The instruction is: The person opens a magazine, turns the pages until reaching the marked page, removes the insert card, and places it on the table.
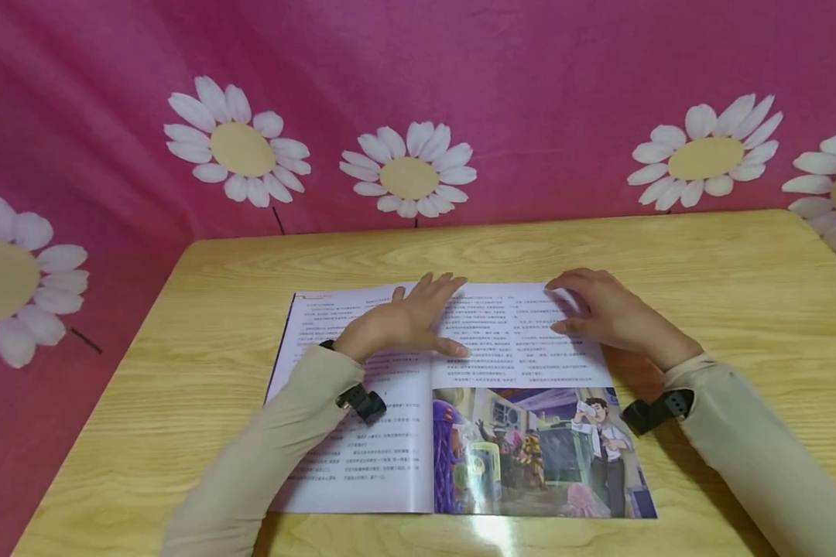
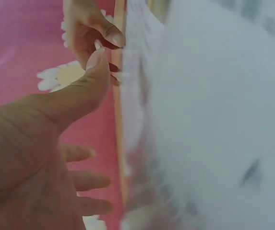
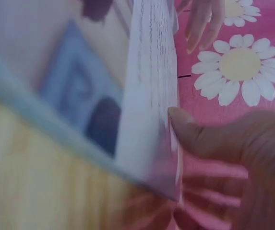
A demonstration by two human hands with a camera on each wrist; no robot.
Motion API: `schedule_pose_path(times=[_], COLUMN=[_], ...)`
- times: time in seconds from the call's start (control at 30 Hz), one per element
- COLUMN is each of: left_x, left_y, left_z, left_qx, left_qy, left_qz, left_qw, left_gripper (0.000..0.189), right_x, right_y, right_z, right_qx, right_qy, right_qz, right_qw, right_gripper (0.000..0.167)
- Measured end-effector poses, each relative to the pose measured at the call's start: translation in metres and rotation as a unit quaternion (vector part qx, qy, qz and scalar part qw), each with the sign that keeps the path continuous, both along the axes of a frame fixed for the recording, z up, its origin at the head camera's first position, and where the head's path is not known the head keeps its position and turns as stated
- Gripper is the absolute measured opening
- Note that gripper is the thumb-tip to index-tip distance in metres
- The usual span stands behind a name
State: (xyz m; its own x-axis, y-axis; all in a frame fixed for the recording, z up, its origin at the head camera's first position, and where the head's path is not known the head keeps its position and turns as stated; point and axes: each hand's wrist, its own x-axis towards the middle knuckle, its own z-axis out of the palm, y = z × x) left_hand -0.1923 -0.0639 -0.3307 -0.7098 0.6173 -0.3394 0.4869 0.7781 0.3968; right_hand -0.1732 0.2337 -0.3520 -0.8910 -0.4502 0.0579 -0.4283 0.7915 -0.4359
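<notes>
An open illustrated magazine lies on a wood-grain table, before a pink daisy-print cloth; the left hand, fingers spread, is over its upper middle, and the right hand, thumb and fingers parted, is at its upper right corner

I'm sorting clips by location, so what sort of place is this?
Probably an indoor reading or study spot, though little of the room shows. An open book lies on a wooden table, and a pink cloth with big white flowers hangs behind it.
</notes>
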Motion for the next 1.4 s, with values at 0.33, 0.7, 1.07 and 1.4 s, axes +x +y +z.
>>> schedule_pose_path(times=[0.33, 0.7, 1.07, 1.4], left_x=[-0.006, -0.008, -0.005, -0.003], left_y=[-0.002, -0.003, -0.002, -0.002], left_z=[-0.023, -0.026, -0.023, -0.021], left_qx=[0.036, 0.035, 0.028, 0.024], left_qy=[0.004, 0.035, 0.033, 0.037], left_qz=[0.008, -0.006, -0.008, -0.001], left_qw=[0.9993, 0.9987, 0.9990, 0.9990], left_gripper=[0.120, 0.117, 0.112, 0.112], right_x=[-0.006, -0.004, -0.003, -0.003], right_y=[-0.006, 0.002, 0.002, 0.001], right_z=[0.005, -0.001, -0.001, 0.000], right_qx=[0.078, 0.062, 0.048, 0.047], right_qy=[-0.009, -0.022, -0.003, 0.013], right_qz=[-0.064, -0.093, -0.072, -0.058], right_qw=[0.9949, 0.9935, 0.9963, 0.9971], right_gripper=[0.072, 0.082, 0.085, 0.073])
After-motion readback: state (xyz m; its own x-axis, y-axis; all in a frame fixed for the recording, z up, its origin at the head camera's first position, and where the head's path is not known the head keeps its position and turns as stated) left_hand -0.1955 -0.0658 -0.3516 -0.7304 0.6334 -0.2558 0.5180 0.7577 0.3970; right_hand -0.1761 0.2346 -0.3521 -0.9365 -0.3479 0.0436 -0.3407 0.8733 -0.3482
